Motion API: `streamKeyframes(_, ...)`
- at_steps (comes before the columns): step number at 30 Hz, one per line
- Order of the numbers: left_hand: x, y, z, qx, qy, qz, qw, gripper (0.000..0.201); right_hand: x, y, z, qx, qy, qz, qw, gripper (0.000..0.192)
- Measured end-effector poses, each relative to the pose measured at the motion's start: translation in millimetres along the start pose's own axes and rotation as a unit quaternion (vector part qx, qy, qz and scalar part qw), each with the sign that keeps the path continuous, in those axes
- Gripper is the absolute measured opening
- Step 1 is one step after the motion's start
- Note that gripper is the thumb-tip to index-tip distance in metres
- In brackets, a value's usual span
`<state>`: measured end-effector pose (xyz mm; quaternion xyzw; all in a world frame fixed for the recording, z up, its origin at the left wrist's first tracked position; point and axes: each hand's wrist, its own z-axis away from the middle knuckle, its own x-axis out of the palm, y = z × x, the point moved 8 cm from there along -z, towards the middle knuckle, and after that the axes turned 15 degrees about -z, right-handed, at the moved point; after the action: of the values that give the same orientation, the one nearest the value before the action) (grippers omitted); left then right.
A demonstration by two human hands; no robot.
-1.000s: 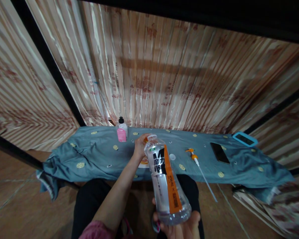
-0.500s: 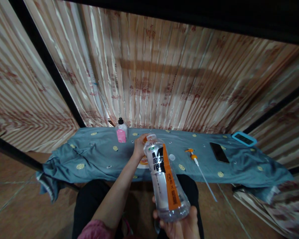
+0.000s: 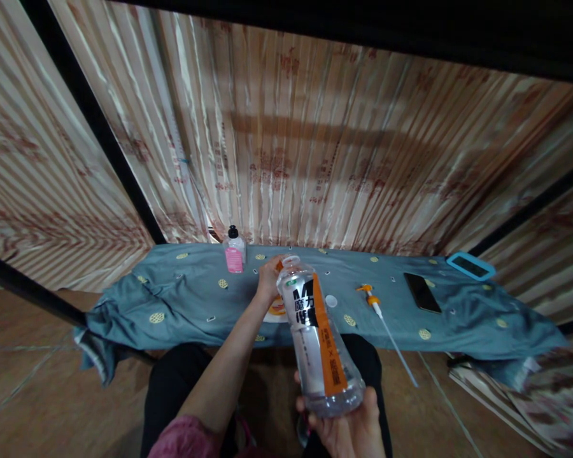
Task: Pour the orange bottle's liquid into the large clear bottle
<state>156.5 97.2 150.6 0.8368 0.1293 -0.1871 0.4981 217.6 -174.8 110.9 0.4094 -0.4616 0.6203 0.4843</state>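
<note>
A clear plastic drink bottle (image 3: 319, 346) with a silver and orange label leans with its open mouth up and away from me. My right hand (image 3: 346, 423) supports it, the fingers curled round its base. Beside the bottle's neck is my left hand (image 3: 269, 280), closed on an orange-and-white container (image 3: 275, 312) that is mostly hidden behind the hand and the bottle. I cannot tell whether the two containers touch. An orange pump top (image 3: 373, 301) with a long white tube lies right of the bottle, the tube overhanging the table edge. Between them is a small pale disc (image 3: 331, 301).
A narrow table with a grey-blue cloth (image 3: 191, 299) spans the view before my knees. A pink-labelled bottle (image 3: 235, 257) with a black cap stands at the back left. Farther right lie a black phone (image 3: 423, 292) and a blue-framed device (image 3: 471, 266). Curtains hang behind.
The drink bottle and both hands keep nearly the same pose. The whole scene has shifted slightly to the right, and the bottle's base is a little higher in view.
</note>
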Motion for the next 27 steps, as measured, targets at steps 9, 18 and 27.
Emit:
streamKeyframes(9,-2.8,2.1,-0.1,-0.017,-0.004,-0.017,1.000,0.010,-0.3,-0.4,-0.2,-0.013,0.015,0.007,1.000,0.056)
streamKeyframes(18,-1.2,1.9,-0.9,-0.023,-0.003,-0.026,0.999,0.008,-0.7,-2.3,-0.4,-0.025,0.016,0.017,0.999,0.061)
streamKeyframes(27,0.6,-3.8,-1.2,-0.030,-0.004,-0.032,0.999,0.015,-1.3,-2.5,-0.3,-0.029,0.030,0.014,0.999,0.059)
